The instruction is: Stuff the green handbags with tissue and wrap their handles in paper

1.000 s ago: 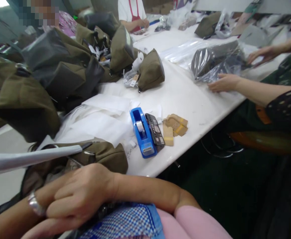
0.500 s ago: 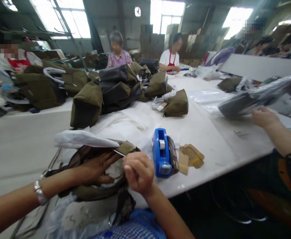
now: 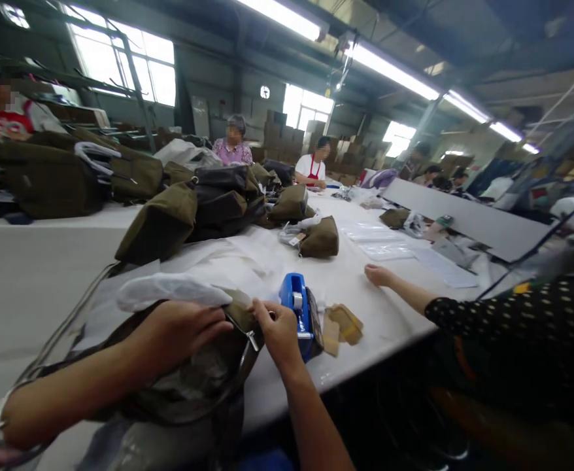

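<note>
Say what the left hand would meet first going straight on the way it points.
Probably the bag's rim, just beyond the fingertips of the left hand, then the right hand. Depth is unclear here; it may already touch the rim.

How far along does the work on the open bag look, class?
Partly along, it seems. Already done: white wrapping covers what looks like a handle, and some stuffing seems to be inside. In hand: the left hand and right hand are at the mouth of the open bag. Probably left: closing the zip, whose metal pull hangs at the gaping mouth; perhaps tagging, as brown tags lie apart.
</note>
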### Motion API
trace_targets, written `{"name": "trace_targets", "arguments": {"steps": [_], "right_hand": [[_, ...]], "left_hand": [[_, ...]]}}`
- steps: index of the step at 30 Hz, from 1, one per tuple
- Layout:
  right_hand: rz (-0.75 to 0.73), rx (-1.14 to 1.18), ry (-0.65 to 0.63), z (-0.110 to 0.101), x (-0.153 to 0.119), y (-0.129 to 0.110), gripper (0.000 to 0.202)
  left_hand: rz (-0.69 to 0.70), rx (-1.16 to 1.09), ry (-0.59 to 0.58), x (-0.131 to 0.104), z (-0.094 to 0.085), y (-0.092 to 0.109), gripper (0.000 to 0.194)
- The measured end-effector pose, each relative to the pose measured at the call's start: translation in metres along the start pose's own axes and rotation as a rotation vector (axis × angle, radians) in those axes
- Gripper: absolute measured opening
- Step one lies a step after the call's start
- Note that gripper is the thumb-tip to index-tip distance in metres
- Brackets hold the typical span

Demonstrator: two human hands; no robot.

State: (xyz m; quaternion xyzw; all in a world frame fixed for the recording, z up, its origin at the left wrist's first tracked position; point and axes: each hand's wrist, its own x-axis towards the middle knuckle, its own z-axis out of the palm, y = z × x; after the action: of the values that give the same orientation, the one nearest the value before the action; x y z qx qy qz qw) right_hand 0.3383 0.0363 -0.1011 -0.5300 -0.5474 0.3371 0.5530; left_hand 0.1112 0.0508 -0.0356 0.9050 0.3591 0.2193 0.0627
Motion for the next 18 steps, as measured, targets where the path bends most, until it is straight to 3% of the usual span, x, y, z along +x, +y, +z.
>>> {"name": "trace_targets", "arguments": {"steps": [3, 5, 6, 9, 11, 13, 16, 18], "right_hand": [[0.004, 0.035, -0.004, 0.002, 0.005, -0.001, 0.045], [0.017, 0.062, 0.002, 0.004, 0.009, 0.001, 0.047], [0.024, 0.085, 0.011, 0.006, 0.011, 0.002, 0.048], [0.069, 0.23, 0.033, 0.01, 0.012, 0.009, 0.057], [0.096, 0.371, 0.013, 0.011, 0.006, 0.015, 0.063], [0.056, 0.394, 0.008, 0.009, -0.002, 0.02, 0.06], [-0.043, 0.202, 0.035, 0.004, -0.013, 0.025, 0.047], [-0.032, 0.159, 0.007, 0.0, -0.014, 0.025, 0.047]], "left_hand": [[0.069, 0.172, 0.076, -0.002, 0.005, 0.023, 0.034], [0.198, 0.229, 0.093, 0.002, 0.007, 0.029, 0.019], [0.284, 0.21, 0.075, 0.005, 0.009, 0.03, 0.023], [0.5, 0.096, -0.032, 0.022, 0.016, 0.022, 0.049], [0.572, 0.114, -0.083, 0.034, 0.021, 0.015, 0.052], [0.605, 0.162, -0.116, 0.042, 0.023, 0.009, 0.044], [0.634, 0.201, -0.153, 0.047, 0.023, 0.005, 0.028], [0.663, 0.241, -0.162, 0.047, 0.021, 0.005, 0.024]]}}
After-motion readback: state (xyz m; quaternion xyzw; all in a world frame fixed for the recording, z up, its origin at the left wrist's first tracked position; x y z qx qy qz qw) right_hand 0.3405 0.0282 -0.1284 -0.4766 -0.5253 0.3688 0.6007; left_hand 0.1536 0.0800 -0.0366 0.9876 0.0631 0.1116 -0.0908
